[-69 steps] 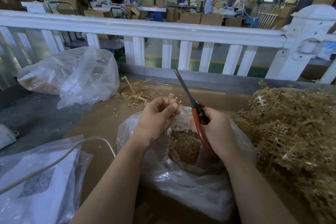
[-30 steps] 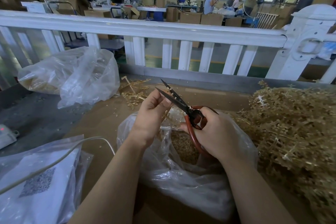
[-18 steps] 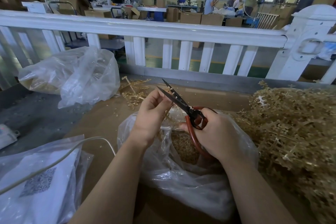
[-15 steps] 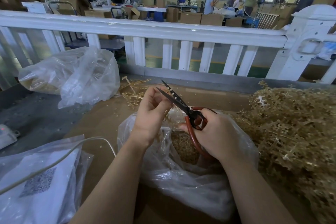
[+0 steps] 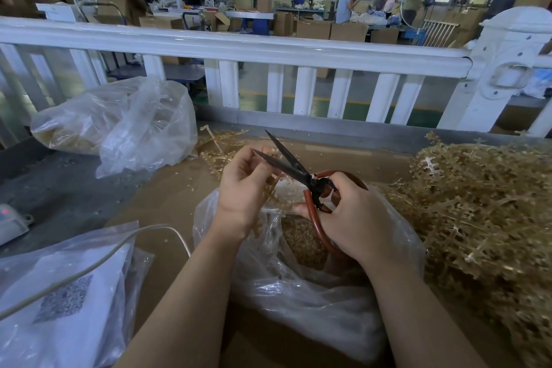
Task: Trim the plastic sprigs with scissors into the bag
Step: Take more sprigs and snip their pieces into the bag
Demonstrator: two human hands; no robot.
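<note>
My right hand (image 5: 349, 218) grips the red-handled scissors (image 5: 310, 185), whose dark blades stand apart and point up and left. My left hand (image 5: 243, 185) pinches a tan plastic sprig (image 5: 270, 193) just left of the blades, its stem hanging down past my palm. Both hands hover over the mouth of a clear plastic bag (image 5: 298, 302) that holds a heap of small tan trimmings (image 5: 300, 240). A big pile of uncut tan sprigs (image 5: 484, 212) lies to the right of the bag.
Another clear bag (image 5: 119, 122) with tan pieces lies at the back left, loose sprigs (image 5: 218, 146) beside it. A bag with a QR label (image 5: 62, 305) and a white cable (image 5: 98, 260) sit front left. A white railing (image 5: 268, 54) borders the bench's far edge.
The scissors went from blades together and pointing up to blades apart at the sprig. My left hand rose slightly toward the blades; over the last second little has moved.
</note>
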